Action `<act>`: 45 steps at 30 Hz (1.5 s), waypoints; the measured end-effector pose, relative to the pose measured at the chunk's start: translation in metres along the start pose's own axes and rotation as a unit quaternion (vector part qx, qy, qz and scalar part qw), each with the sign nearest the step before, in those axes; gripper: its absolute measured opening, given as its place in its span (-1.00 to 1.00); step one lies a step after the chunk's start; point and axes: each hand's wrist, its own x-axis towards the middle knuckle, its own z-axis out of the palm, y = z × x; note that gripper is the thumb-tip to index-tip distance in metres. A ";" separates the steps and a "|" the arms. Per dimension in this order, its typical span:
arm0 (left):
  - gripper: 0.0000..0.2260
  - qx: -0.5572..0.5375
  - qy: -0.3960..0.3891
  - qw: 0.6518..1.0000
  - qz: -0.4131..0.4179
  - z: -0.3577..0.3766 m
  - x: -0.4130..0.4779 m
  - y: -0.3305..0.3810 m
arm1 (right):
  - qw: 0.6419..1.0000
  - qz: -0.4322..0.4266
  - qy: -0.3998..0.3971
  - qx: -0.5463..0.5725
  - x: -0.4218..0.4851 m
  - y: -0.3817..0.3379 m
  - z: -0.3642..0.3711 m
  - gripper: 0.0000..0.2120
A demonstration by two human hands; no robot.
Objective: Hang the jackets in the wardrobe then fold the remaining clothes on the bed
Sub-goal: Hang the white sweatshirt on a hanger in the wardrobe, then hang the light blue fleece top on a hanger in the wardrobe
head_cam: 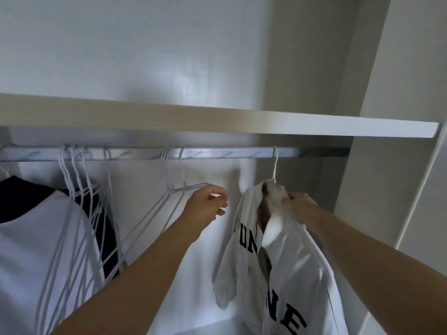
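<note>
A white jacket point(285, 269) with dark block letters hangs from a white wire hanger point(275, 165) hooked over the wardrobe rail point(217, 153), right of centre. My right hand point(298, 206) grips the jacket's collar just below that hanger's hook. My left hand point(208, 205) is at the shoulder end of a bunch of empty white hangers point(174, 187) in the middle of the rail, fingers curled round the wire tip. A white and navy jacket point(29, 228) hangs at the far left.
Several more empty white hangers point(82, 189) hang on the rail left of centre. A white shelf point(242, 124) runs right above the rail. The wardrobe's side panel point(377, 165) stands close on the right.
</note>
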 end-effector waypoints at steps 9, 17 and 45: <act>-0.89 0.013 -0.076 0.997 -0.001 0.006 -0.040 -0.008 | 0.970 0.028 0.100 0.221 -0.062 -0.005 0.027 -0.82; -0.91 0.000 -0.195 0.981 -0.025 0.018 -0.125 -0.028 | 0.926 0.100 0.103 0.348 -0.219 0.001 0.053 -0.95; -0.84 0.104 -0.742 0.658 -0.073 0.215 -0.851 -0.054 | 0.530 0.532 0.507 0.423 -0.977 0.286 -0.011 -0.90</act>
